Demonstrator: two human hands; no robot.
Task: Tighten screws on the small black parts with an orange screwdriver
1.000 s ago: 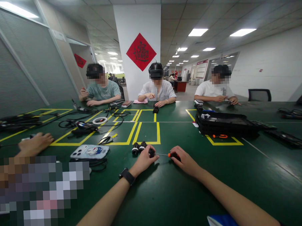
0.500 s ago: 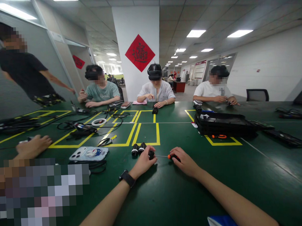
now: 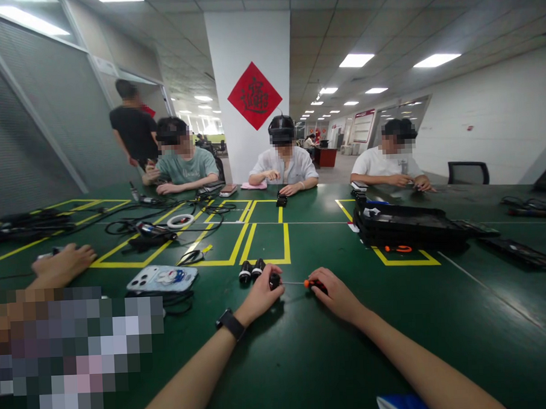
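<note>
My left hand [image 3: 261, 294], with a black watch on its wrist, grips a small black cylindrical part [image 3: 274, 281] above the green table [image 3: 307, 360]. My right hand [image 3: 333, 292] is closed around the orange and black handle of a screwdriver [image 3: 309, 284]. The thin metal shaft points left and reaches the black part; its tip cannot be made out. Just behind my left hand stand two black cylinders with white bands, a left one [image 3: 244, 272] and a right one [image 3: 258, 268].
A phone in a patterned case [image 3: 162, 278] lies left, beside another person's hand [image 3: 66, 263]. Black trays [image 3: 409, 219] are stacked at the right, near an orange tool [image 3: 398, 248]. Tangled cables [image 3: 152, 234] cover the left. Three people sit across the table.
The standing person in black has moved right, behind the seated person at the left. My hands hold nearly the same pose; the whole view has shifted slightly.
</note>
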